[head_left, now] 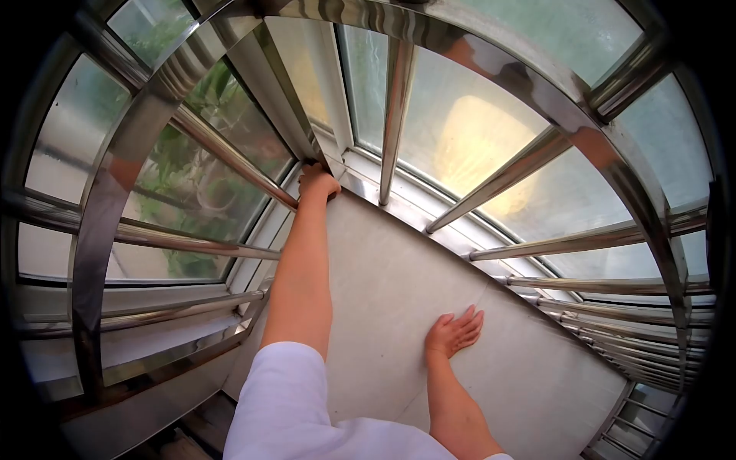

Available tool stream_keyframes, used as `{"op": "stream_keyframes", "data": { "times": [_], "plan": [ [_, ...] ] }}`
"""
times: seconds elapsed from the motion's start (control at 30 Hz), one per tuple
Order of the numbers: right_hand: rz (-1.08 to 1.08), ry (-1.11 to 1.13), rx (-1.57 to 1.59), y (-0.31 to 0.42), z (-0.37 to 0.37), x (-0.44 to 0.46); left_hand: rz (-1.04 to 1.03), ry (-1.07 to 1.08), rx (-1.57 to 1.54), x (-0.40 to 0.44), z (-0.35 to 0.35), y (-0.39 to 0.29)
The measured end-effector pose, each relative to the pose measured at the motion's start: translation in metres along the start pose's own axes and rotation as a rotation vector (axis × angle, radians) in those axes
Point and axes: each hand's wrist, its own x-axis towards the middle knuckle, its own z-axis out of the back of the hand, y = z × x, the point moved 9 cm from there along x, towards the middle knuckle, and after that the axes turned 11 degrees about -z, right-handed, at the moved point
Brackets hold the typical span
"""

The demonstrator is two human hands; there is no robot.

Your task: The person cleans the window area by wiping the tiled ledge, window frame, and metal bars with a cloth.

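Observation:
My left hand (318, 182) reaches far forward into the corner where the two window sides meet, at the foot of the upright metal corner post (295, 100). Its fingers are curled closed, and a little dark material shows at its edges. What it holds, if anything, I cannot make out. Lower and to the right, my right hand (454, 333) lies with fingers extended on the pale tiled ledge (383, 284), holding nothing.
Shiny metal bars (498, 180) rise along both sides of the ledge, joined by a curved-looking metal rail (529, 73). Behind them stand glass panes (468, 115), with green plants (211, 153) beyond the left one. A dark gap (207, 422) shows at bottom left.

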Motion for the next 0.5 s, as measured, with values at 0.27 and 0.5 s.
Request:
{"op": "stream_keyframes", "data": {
  "times": [0.27, 0.5],
  "plan": [
    [-0.018, 0.021, -0.004, 0.0, 0.0, 0.0, -0.122, -0.042, 0.491, -0.035, 0.008, -0.015],
    [-0.018, 0.019, -0.011, -0.004, -0.001, -0.002, -0.473, -0.539, 0.387, -0.139, 0.016, -0.083]
  ]
}}
